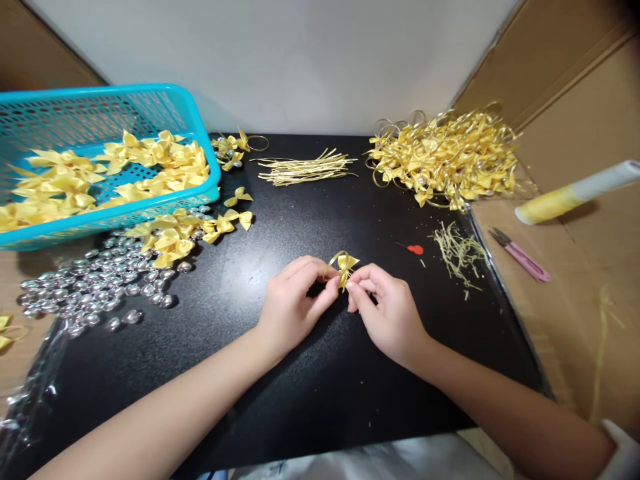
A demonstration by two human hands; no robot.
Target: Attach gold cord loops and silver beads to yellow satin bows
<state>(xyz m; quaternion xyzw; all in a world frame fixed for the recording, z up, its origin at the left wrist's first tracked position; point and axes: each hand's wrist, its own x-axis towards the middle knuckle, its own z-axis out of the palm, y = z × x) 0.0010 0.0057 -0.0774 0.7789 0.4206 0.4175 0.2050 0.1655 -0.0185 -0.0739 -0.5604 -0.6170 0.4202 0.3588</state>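
Between both hands, low over the black table (280, 373), is a yellow ribbon bow (346, 263) with a loop of gold cord at its top. My left hand (300, 297) pinches the bow's left side and the cord loop. Closed at the bow's lower right, my right hand (383, 303) has its thumb and forefinger pressed together on the bow's edge or a cord end; the fingers hide exactly which. Right of the hands lies a small red-handled needle threader (415, 249). Beyond them is a bundle of gold cords (307, 167).
At the left, a blue basket (213, 180) holds yellow bows, with silver bells (100, 287) and loose bows (173, 237) in front. A heap of looped bows (445, 157) fills the back right. Cord clippings (457, 253), pink-handled snips (523, 257) and a roll (575, 193) lie right.
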